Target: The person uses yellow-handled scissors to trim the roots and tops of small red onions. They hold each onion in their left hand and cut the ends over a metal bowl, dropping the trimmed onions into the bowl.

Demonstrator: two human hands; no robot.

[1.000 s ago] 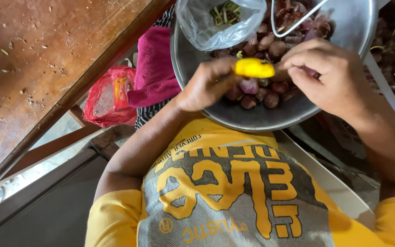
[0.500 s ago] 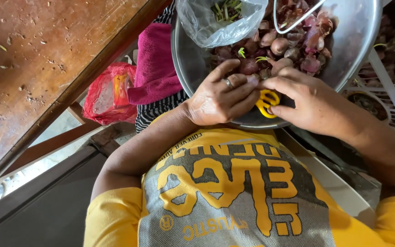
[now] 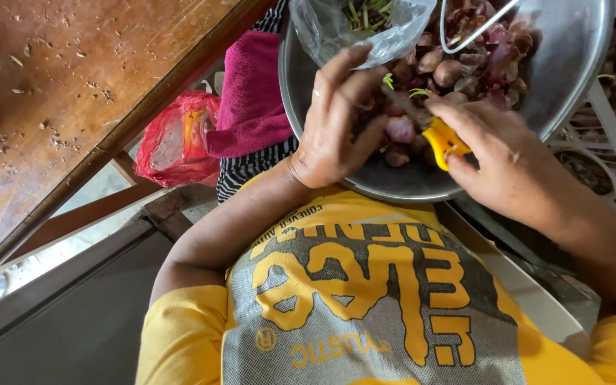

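Left hand (image 3: 336,125) grips shallot (image 3: 399,129); right hand (image 3: 497,157) grips yellow-handled knife (image 3: 442,140) against it.

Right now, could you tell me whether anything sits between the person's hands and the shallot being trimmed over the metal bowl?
Nothing visible does. The left hand already grips the shallot, and the right hand holds the yellow-handled knife against it. The clear plastic bag lies behind them in the metal bowl, off the working line.
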